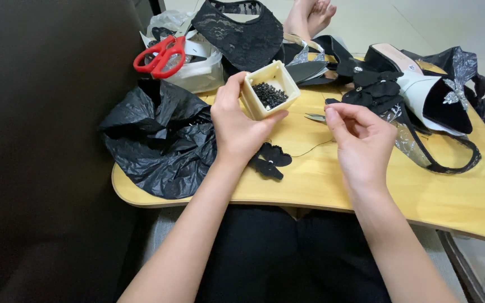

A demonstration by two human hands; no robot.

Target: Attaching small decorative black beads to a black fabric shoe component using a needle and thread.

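Left hand (237,126) grips a small cream box (269,90) of black beads, held tilted above the counter (321,185) near its rear edge. Right hand (360,140) is closed in a pinch on a thin dark thread (310,147). Small snips (315,117) lie between the hands. Red scissors (161,55) rest at the rear left corner.

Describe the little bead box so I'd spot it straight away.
Start at the wooden lap table, then go to its upper-left part, beside the crumpled black plastic bag. The left hand holds a small square cream box tilted above it. It is the only open container, with tiny black beads inside.
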